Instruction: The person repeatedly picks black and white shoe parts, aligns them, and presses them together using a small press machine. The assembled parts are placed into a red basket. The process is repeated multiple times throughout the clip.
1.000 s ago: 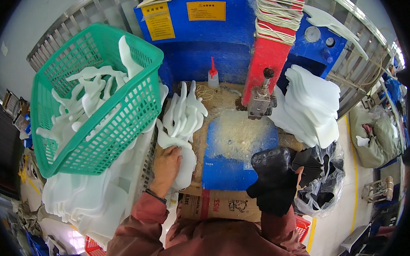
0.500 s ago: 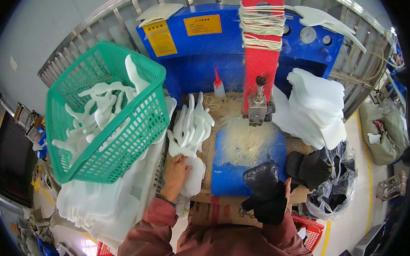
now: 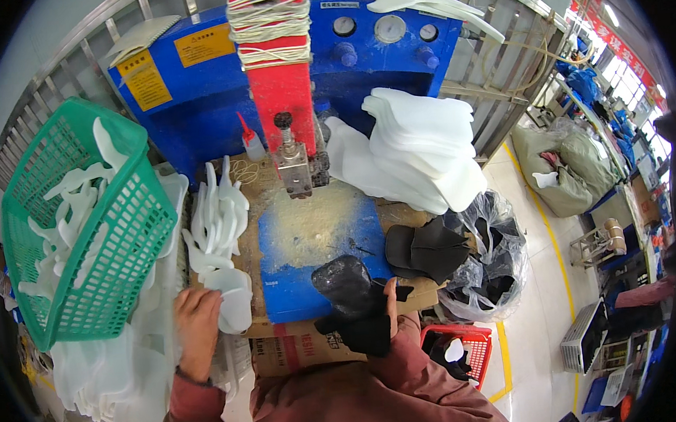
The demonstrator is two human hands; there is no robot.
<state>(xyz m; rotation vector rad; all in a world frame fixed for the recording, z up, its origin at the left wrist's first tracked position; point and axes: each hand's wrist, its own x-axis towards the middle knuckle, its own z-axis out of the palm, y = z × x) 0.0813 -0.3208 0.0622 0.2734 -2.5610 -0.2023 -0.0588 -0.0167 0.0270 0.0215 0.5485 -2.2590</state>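
your right hand [image 3: 391, 309] grips the black glossy-topped piece [image 3: 342, 281] over the near edge of the blue board [image 3: 281, 294], probably so it clears the pale powder [image 3: 316, 226]; your left hand [image 3: 197, 325] curls at the edge of white foam-like cutouts [image 3: 234, 297], grip unclear, seemingly placed there for easy reach.

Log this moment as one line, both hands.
left hand: at edge of flat white rounded piece | right hand: holding black shiny-and-matte piece | ahead: flat blue board bearing pale powder
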